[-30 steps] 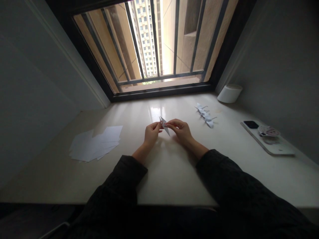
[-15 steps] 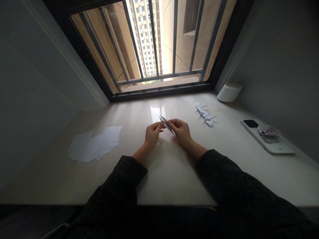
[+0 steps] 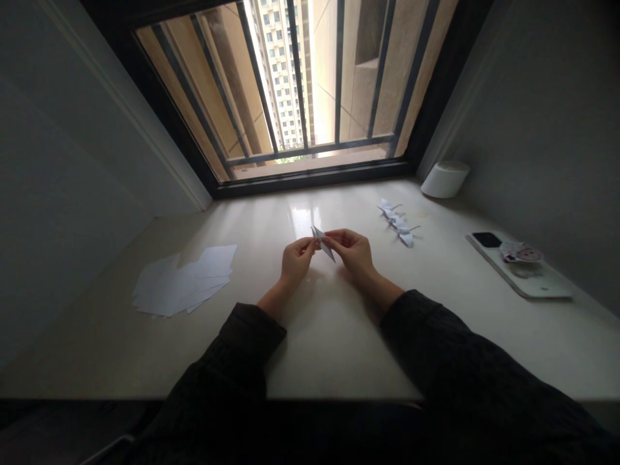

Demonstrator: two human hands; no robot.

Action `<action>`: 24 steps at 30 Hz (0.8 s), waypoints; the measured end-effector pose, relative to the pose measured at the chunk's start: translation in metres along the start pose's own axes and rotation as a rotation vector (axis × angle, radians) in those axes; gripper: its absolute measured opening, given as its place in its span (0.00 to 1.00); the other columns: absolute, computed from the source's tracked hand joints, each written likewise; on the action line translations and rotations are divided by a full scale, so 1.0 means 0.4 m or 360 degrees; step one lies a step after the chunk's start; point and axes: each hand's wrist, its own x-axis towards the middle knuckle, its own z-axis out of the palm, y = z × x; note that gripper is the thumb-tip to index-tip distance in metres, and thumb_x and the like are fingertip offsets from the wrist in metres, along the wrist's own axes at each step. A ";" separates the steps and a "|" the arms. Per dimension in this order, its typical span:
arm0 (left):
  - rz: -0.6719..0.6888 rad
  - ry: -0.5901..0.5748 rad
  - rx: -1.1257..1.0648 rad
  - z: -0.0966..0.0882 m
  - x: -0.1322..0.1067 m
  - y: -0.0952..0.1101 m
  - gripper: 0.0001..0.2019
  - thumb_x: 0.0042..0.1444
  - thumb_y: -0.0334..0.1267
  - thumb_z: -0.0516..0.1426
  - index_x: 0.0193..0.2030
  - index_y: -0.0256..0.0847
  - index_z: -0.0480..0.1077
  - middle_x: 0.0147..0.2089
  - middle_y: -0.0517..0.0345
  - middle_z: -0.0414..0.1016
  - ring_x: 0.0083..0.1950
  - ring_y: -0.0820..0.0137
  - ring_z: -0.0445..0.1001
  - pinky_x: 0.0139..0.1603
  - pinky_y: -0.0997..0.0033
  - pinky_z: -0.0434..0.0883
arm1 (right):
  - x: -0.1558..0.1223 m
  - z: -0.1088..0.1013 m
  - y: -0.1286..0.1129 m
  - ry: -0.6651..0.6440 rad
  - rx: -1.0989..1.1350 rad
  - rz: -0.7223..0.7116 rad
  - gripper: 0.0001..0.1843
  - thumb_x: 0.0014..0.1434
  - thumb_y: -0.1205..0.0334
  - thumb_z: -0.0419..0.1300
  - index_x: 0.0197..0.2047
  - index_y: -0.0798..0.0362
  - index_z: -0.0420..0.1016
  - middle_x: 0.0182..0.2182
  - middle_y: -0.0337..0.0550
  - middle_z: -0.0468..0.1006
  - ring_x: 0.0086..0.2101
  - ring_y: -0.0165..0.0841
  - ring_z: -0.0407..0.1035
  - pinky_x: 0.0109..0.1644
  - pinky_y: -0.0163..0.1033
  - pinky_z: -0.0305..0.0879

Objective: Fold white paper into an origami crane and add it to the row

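Observation:
A small folded piece of white paper [image 3: 327, 248], narrow and pointed at its ends, is held between my two hands above the middle of the table. My left hand [image 3: 296, 259] pinches it from the left with thumb and fingers. From the right, my right hand [image 3: 355, 253] grips it, thumb on the near face. Some of the fingertips are hidden behind the paper. Several folded paper cranes [image 3: 398, 223] stand in a row beyond my right hand. On the left lies a loose fan of white paper sheets [image 3: 181, 284].
A white phone [image 3: 537, 281] with a round sticker-like grip [image 3: 522, 252] lies on the right of the pale table [image 3: 334, 355]. In the back right corner stands a white cylindrical object [image 3: 445, 180]. A barred window [image 3: 314, 169] closes off the far side, with walls left and right.
My right hand has shifted slightly and its thumb has moved on the folded paper, which shows more of its near face. The left hand stays nearly in place.

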 end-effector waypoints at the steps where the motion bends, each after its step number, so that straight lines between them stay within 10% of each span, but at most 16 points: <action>1: -0.0014 0.0003 -0.0010 -0.001 0.001 0.001 0.15 0.52 0.49 0.59 0.36 0.39 0.77 0.32 0.54 0.77 0.37 0.67 0.75 0.37 0.68 0.70 | 0.000 0.000 0.000 -0.0012 -0.0005 0.0005 0.18 0.42 0.50 0.70 0.34 0.52 0.79 0.30 0.45 0.82 0.32 0.38 0.77 0.39 0.43 0.72; 24: -0.0203 0.0285 -0.0228 0.007 -0.008 0.025 0.15 0.47 0.51 0.61 0.32 0.40 0.76 0.35 0.55 0.78 0.39 0.68 0.74 0.39 0.70 0.67 | -0.003 -0.001 -0.003 -0.0256 -0.0143 0.0213 0.21 0.38 0.45 0.70 0.28 0.55 0.79 0.27 0.44 0.81 0.27 0.33 0.72 0.32 0.37 0.65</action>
